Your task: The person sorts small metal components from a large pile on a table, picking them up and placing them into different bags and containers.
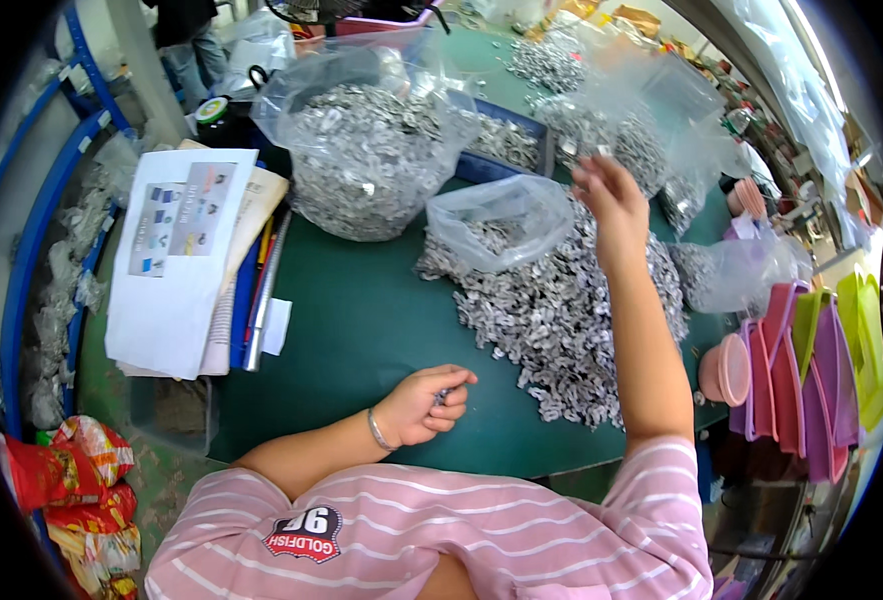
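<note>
My left hand (426, 405) is closed near the table's front edge, with small grey metal pieces (441, 397) partly showing between its fingers. My right hand (613, 205) reaches over the far side of a heap of small silvery metal parts (546, 330); its fingers are bent and slightly apart, and no part shows clearly in them. Just left of that hand, an open clear plastic bag (501, 235) with some of the parts inside lies on the heap. Beyond it is a blue tray (476, 168) holding more parts.
A large clear bag (371, 160) full of metal parts stands at the back left. Papers (176, 300) and pens lie on the left of the green table (331, 320). More filled bags (616, 140) sit at the back right. Colourful plastic bins (791, 380) and a pink cup (726, 368) are at right.
</note>
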`<state>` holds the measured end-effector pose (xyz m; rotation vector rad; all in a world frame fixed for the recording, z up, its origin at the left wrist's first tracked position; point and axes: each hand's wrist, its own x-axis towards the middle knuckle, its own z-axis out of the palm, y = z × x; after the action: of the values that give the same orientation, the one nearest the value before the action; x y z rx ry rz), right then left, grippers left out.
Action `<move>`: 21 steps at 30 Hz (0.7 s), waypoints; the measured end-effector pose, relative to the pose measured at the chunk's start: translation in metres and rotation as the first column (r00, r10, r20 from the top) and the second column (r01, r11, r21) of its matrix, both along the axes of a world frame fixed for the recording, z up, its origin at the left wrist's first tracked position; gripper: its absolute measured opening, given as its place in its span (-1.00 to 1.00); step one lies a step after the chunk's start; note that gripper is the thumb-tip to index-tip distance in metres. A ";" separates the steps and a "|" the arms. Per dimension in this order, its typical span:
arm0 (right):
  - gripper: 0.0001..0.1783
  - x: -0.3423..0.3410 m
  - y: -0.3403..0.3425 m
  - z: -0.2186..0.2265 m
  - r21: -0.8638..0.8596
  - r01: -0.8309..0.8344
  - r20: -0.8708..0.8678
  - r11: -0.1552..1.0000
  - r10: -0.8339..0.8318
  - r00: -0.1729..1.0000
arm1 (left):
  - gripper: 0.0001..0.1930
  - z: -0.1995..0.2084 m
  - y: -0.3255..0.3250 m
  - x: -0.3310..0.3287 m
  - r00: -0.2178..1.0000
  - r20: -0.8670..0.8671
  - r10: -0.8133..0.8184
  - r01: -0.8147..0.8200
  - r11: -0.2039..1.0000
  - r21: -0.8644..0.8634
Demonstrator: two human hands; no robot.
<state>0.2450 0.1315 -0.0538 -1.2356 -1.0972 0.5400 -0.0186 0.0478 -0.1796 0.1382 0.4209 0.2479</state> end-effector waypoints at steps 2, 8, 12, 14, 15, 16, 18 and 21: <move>-0.77 0.000 -0.033 -0.018 0.008 0.036 0.207 0.999 -0.037 0.978 | -0.87 0.018 0.003 0.003 0.995 -0.064 0.082 -0.069 0.981 0.181; -0.86 -0.011 -0.128 -0.067 -0.016 0.140 0.239 0.990 -0.132 0.962 | -0.83 0.151 0.079 0.015 0.670 0.170 0.723 -0.284 0.037 0.958; -0.87 -0.028 -0.154 -0.074 0.006 0.171 0.581 0.985 -0.143 0.801 | -0.83 0.198 0.204 -0.004 0.415 0.480 0.773 0.203 -0.593 0.779; -0.86 -0.028 -0.167 -0.081 0.044 0.184 0.686 0.982 -0.164 0.709 | -0.86 0.195 0.222 -0.002 0.516 0.379 0.768 0.224 -0.549 0.805; -0.86 -0.027 -0.175 -0.085 0.043 0.202 0.680 0.978 -0.177 0.711 | -0.84 0.191 0.222 0.000 0.549 0.421 0.722 0.383 -0.665 0.641; -0.86 -0.026 -0.183 -0.089 0.038 0.235 0.712 0.971 -0.192 0.676 | -0.82 0.187 0.222 0.002 0.588 0.452 0.670 0.512 -0.742 0.433; -0.75 -0.021 -0.195 -0.103 -0.020 0.283 0.761 0.959 -0.169 0.627 | -0.84 0.187 0.172 0.026 0.497 0.683 0.535 0.428 -0.836 0.344; -0.56 -0.038 -0.187 -0.104 -0.033 0.412 0.879 0.911 -0.170 0.445 | -0.81 0.145 0.081 0.066 0.791 0.599 0.129 -0.106 -0.934 0.341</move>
<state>0.2066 -0.0558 -0.1576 -1.9774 -1.6212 -0.3316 0.0474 0.1284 -0.0344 2.5400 -0.1446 1.5886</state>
